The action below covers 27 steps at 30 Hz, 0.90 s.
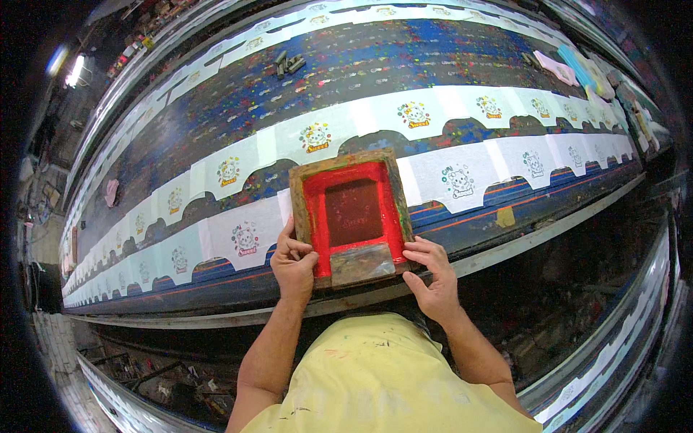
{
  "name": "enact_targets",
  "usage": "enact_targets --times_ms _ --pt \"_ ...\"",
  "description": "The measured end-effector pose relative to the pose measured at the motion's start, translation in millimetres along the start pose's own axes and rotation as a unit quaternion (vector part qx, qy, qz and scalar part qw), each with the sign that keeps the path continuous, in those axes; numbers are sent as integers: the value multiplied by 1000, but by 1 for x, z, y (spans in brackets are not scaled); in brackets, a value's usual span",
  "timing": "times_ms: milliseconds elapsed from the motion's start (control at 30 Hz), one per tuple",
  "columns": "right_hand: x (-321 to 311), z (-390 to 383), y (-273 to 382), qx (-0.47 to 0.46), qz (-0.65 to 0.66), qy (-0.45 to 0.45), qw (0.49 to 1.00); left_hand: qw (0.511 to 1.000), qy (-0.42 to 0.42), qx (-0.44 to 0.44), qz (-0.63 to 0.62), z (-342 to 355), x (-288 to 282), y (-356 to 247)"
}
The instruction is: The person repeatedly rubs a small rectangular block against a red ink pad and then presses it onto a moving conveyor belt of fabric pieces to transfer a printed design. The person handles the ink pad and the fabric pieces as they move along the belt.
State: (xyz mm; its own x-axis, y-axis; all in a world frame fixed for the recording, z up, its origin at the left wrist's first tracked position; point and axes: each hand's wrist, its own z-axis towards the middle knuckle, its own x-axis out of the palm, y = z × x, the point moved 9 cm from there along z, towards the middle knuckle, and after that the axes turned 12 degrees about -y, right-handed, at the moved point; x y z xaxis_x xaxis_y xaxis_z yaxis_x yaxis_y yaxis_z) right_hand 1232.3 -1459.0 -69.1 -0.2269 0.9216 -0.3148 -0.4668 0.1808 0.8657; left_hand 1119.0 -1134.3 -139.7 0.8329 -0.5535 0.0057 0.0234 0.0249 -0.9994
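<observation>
A wooden-framed printing screen [351,162] coated in red ink lies flat on the long print table [361,65], over one of the white fabric pieces. A squeegee [363,263] rests inside the frame at its near end. My left hand [293,261] grips the frame's near left corner. My right hand [431,275] holds the near right corner, fingers on the frame edge. White fabric pieces [456,175] with small printed cartoon figures lie in two rows to both sides of the screen.
The dark blue table top is speckled with paint. A dark tool [289,63] lies at the far side. Folded cloths [570,68] sit at the far right. A metal rail [534,234] runs along the near edge. Another table edge [613,361] curves at lower right.
</observation>
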Motion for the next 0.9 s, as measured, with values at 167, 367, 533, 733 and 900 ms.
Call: enact_targets --times_ms 167,367,533,733,900 --pt "15 3 39 -121 -73 40 989 1000 -4 7 -13 -1 -1 -4" --pt "67 1 66 -212 -154 145 954 1000 8 -4 -8 -1 -3 0" --pt "92 13 78 -275 -202 181 922 999 5 -48 -5 -1 -5 15" --pt "102 66 72 -225 -219 342 885 997 2 -69 20 -3 -4 20" --pt "133 133 61 -220 -208 335 892 997 10 41 63 -3 -1 -2"
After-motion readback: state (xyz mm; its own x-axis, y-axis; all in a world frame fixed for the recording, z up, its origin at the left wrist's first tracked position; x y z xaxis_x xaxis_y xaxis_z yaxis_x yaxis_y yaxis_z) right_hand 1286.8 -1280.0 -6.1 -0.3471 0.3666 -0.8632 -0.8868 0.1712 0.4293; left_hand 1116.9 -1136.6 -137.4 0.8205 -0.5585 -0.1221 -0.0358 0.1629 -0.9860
